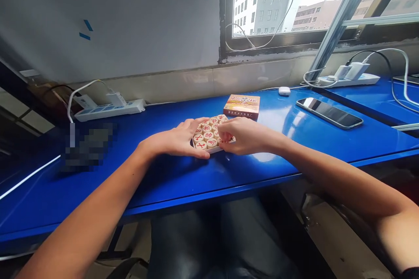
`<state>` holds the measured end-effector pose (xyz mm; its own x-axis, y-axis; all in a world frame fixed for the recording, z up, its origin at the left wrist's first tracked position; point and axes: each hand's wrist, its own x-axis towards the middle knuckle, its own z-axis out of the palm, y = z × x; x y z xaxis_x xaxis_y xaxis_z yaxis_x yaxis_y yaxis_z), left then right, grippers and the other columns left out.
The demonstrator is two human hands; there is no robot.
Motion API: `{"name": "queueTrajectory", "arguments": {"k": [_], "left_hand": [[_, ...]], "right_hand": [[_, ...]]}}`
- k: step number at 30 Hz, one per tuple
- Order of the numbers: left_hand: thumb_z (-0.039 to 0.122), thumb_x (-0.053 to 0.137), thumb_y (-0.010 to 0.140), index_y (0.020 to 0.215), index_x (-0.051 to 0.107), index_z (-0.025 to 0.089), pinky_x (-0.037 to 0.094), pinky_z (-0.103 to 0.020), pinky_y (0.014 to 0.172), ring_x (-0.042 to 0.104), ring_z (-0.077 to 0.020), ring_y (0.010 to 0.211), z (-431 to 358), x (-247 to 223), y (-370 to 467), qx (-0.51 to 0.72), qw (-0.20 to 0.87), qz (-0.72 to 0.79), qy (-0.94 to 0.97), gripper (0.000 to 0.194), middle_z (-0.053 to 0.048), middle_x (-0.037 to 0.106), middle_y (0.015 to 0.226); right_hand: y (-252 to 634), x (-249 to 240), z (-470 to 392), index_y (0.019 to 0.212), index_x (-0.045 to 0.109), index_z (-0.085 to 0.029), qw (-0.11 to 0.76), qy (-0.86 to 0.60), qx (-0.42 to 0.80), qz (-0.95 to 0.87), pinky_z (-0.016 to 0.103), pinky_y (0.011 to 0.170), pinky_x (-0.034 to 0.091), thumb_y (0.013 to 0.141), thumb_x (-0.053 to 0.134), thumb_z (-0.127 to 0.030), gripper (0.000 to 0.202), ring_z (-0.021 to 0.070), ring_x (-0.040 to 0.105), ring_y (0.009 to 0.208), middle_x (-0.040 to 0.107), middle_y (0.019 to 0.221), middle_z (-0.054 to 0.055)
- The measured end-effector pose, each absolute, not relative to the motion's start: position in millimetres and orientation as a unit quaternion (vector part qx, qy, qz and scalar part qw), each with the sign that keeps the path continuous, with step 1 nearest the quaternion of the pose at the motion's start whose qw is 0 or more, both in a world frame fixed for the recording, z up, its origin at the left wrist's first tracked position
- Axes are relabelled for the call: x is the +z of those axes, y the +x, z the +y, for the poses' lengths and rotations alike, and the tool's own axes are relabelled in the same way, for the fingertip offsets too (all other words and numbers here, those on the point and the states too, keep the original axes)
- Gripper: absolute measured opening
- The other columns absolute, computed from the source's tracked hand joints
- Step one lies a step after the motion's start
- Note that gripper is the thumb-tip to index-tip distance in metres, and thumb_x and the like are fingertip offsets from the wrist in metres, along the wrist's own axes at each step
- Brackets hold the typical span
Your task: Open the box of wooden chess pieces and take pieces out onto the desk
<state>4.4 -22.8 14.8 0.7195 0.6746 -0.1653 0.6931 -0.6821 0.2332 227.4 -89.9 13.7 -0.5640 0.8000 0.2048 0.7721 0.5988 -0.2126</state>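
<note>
Head view — printed box (242, 105) sits behind pieces (208, 135).

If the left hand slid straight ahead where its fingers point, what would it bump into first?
Probably the round pieces with red markings in the tray. The left hand is already up against that tray's left side, but I can't tell whether its fingertips touch the pieces.

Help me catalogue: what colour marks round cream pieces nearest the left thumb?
Red, on these pieces; head view best.
</note>
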Motion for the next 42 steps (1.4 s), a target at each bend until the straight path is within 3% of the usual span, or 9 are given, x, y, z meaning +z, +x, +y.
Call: {"name": "queueTrajectory", "arguments": {"k": [9,18,21,26,29,32,34,37,42], "left_hand": [[0.070,0.062,0.064,0.149,0.010,0.035,0.024,-0.047,0.109,0.032,-0.0353,0.128,-25.8,14.5,5.7,-0.026,0.140,0.369,0.919,0.105,-0.006,0.034,0.142],[0.078,0.055,0.065,0.150,0.000,0.030,0.028,-0.041,0.108,0.031,-0.0338,0.131,-26.8,27.1,-5.5,-0.116,0.115,0.395,0.904,0.112,-0.009,0.023,0.150],[0.079,0.053,0.064,0.150,-0.001,0.030,0.030,-0.039,0.106,0.032,-0.0341,0.130,-26.4,28.3,-8.8,-0.131,0.106,0.401,0.900,0.113,-0.009,0.026,0.148],[0.082,0.052,0.063,0.150,0.002,0.028,0.031,-0.039,0.105,0.036,-0.0336,0.127,-30.7,29.9,-5.2,-0.133,0.107,0.406,0.898,0.114,-0.011,0.036,0.140],[0.081,0.052,0.062,0.150,0.004,0.027,0.031,-0.040,0.105,0.037,-0.0333,0.125,-33.3,30.8,-3.3,-0.130,0.108,0.412,0.895,0.114,-0.011,0.036,0.139],[0.081,0.054,0.062,0.150,0.003,0.029,0.029,-0.042,0.106,0.034,-0.0341,0.127,-35.0,31.1,-2.9,-0.126,0.106,0.410,0.897,0.114,-0.011,0.033,0.142],[0.080,0.054,0.062,0.149,0.002,0.031,0.028,-0.044,0.106,0.032,-0.0341,0.128,-36.4,31.4,-2.9,-0.119,0.110,0.402,0.901,0.113,-0.009,0.031,0.143],[0.078,0.055,0.063,0.148,0.000,0.035,0.029,-0.044,0.106,0.033,-0.0328,0.128,-39.0,32.4,-2.6,-0.108,0.121,0.386,0.908,0.110,-0.007,0.033,0.142],[0.073,0.056,0.065,0.148,0.001,0.036,0.031,-0.044,0.105,0.034,-0.0327,0.127,-43.5,35.1,-0.7,-0.111,0.118,0.383,0.909,0.107,-0.006,0.037,0.137]], "right_hand": [[224.5,9.0,-86.9,0.070,0.052,-0.017,0.190,-0.455,0.043,-0.869,0.022,0.056,0.028,0.075,0.055,-0.024,0.009,0.0117,0.051,0.062,0.061,0.071,0.003],[258.2,24.7,-69.4,0.081,0.060,-0.017,0.302,-0.540,-0.024,-0.785,0.023,0.057,0.033,0.074,0.058,-0.025,0.011,0.0121,0.053,0.062,0.063,0.072,0.001],[269.7,16.7,-53.1,0.073,0.061,-0.017,0.250,-0.573,-0.038,-0.779,0.024,0.055,0.031,0.073,0.060,-0.025,0.008,0.0115,0.049,0.058,0.062,0.068,0.001],[275.3,6.0,-40.6,0.056,0.056,-0.016,0.138,-0.563,-0.018,-0.815,0.026,0.054,0.028,0.081,0.053,-0.024,0.026,0.0119,0.046,0.056,0.056,0.058,0.002],[263.0,9.2,-51.1,0.060,0.060,-0.016,0.240,-0.513,-0.086,-0.819,0.027,0.065,0.034,0.083,0.049,-0.019,0.026,0.0138,0.050,0.065,0.060,0.066,0.004],[235.7,10.0,-70.4,0.086,0.066,-0.016,0.301,-0.387,-0.065,-0.869,0.028,0.074,0.039,0.084,0.054,-0.023,0.014,0.0169,0.054,0.080,0.065,0.083,0.006],[215.6,8.8,-82.2,0.096,0.065,-0.016,0.268,-0.314,-0.042,-0.910,0.029,0.078,0.040,0.084,0.056,-0.025,0.018,0.0194,0.055,0.088,0.066,0.090,0.007],[193.6,11.0,-92.1,0.092,0.065,-0.015,0.215,-0.330,-0.022,-0.919,0.031,0.079,0.039,0.084,0.057,-0.026,0.016,0.0217,0.056,0.093,0.067,0.092,0.008],[180.8,23.6,-92.7,0.074,0.063,-0.016,0.121,-0.395,-0.014,-0.911,0.028,0.063,0.034,0.083,0.053,-0.023,0.015,0.0191,0.058,0.075,0.066,0.077,0.005]]}}
